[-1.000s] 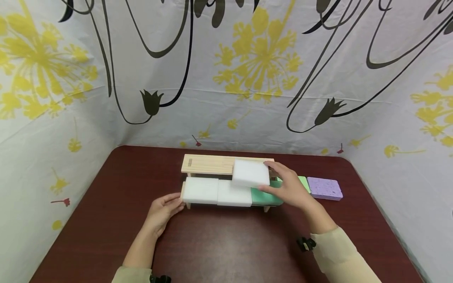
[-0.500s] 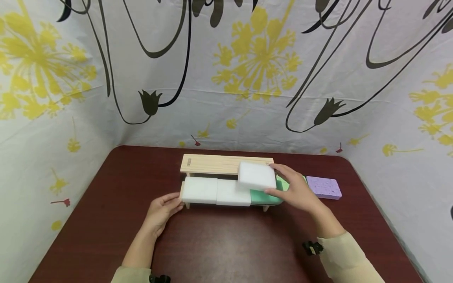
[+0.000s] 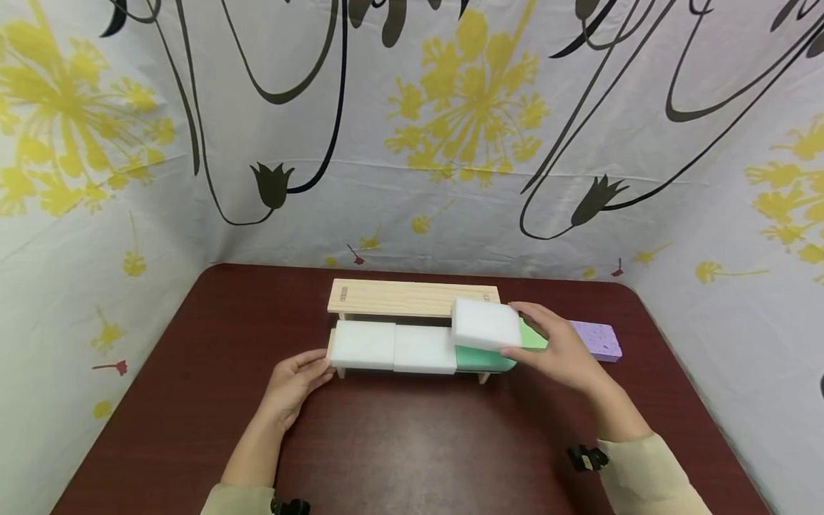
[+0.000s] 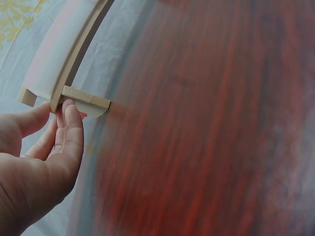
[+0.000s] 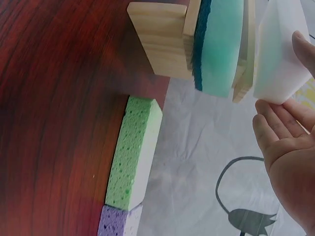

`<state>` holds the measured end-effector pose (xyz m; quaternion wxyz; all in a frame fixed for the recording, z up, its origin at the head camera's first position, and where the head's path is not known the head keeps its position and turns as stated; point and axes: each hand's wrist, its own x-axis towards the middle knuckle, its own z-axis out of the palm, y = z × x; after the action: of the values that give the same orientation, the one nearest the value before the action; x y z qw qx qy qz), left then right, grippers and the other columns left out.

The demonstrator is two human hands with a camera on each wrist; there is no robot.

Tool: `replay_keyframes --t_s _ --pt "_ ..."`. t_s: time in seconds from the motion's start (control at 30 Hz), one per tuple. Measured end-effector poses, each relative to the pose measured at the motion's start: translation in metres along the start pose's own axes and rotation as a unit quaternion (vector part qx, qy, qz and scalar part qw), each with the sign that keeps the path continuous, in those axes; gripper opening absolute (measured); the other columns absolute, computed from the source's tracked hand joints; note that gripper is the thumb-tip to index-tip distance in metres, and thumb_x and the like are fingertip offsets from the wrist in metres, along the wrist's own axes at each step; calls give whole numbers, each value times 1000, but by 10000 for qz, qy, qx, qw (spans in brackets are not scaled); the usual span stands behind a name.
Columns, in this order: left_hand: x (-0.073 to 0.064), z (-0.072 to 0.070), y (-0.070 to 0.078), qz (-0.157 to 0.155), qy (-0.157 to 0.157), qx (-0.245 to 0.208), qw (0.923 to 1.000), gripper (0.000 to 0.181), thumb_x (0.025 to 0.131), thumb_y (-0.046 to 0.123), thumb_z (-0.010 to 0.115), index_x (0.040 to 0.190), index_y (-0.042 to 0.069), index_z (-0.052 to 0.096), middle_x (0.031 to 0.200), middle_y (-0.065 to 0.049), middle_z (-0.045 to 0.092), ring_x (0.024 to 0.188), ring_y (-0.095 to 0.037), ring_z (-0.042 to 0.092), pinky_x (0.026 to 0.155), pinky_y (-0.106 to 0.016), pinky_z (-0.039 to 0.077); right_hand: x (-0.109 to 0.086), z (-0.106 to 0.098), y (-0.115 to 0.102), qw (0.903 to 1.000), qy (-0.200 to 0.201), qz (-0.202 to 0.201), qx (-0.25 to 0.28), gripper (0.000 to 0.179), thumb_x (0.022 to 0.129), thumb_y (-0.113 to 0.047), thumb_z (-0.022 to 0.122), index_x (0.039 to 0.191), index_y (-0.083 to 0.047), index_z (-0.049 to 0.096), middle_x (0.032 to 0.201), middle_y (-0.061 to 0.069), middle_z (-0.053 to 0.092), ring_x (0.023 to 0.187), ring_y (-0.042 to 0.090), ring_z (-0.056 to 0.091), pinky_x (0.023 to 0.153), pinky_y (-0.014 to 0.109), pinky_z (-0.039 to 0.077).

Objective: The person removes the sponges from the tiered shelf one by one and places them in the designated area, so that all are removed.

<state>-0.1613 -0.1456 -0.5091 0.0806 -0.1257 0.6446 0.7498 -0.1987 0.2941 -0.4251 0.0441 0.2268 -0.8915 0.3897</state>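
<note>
A white sponge block (image 3: 486, 323) is in my right hand (image 3: 563, 352), gripped between thumb and fingers at its right end. It is raised, overlapping the upper shelf's right end and the teal-green scouring sponge (image 3: 481, 360) in the head view. In the right wrist view the held white block (image 5: 279, 54) is apart from the green sponge (image 5: 222, 46). Two more white blocks (image 3: 365, 345) lie side by side on the lower shelf of a small wooden rack (image 3: 393, 297), left of the green sponge. My left hand (image 3: 295, 386) pinches the lower shelf's left end.
On the dark red wooden table (image 3: 399, 443), a light green sponge (image 3: 533, 336) and a purple sponge (image 3: 600, 341) lie right of the rack, partly hidden by my right hand. A patterned white cloth (image 3: 360, 179) hangs around the back and sides.
My right hand has moved right and slightly down with the white sponge block, from over the middle of the rack to above the green sponge. My left hand stays at the rack's left end.
</note>
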Motion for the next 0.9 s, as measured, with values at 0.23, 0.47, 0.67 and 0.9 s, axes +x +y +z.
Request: replay_keyframes --t_s 0.23,0.47,0.67,0.9 --pt "0 0 0 13 -53 3 10000 39 101 1 60 137 -13 52 113 -15 68 98 -12 68 89 -24 58 -11 -7 4 10000 -20 39 -62 71 81 -21 88 142 -8 54 138 10 56 129 29 52 105 11 40" --pt "0 -1 0 22 -48 13 10000 39 101 1 60 137 -13 53 114 -15 68 97 -12 68 89 -24 58 -19 -12 8 9999 112 -36 -19 72 79 -17 90 142 -8 55 138 10 56 128 7 51 105 12 42" --pt "0 0 0 18 -36 -3 10000 38 101 0 60 136 -13 53 113 -15 68 97 -12 68 89 -24 58 -25 -15 10 9998 118 -123 42 71 79 -12 89 141 -7 55 136 11 57 125 -5 49 99 8 43" --pt "0 -1 0 13 -57 -20 10000 39 101 1 60 137 -13 53 113 -15 68 98 -13 68 90 -25 58 -32 -19 16 9999 123 66 -86 72 78 -15 90 141 -10 55 137 9 58 123 -3 51 99 7 43"
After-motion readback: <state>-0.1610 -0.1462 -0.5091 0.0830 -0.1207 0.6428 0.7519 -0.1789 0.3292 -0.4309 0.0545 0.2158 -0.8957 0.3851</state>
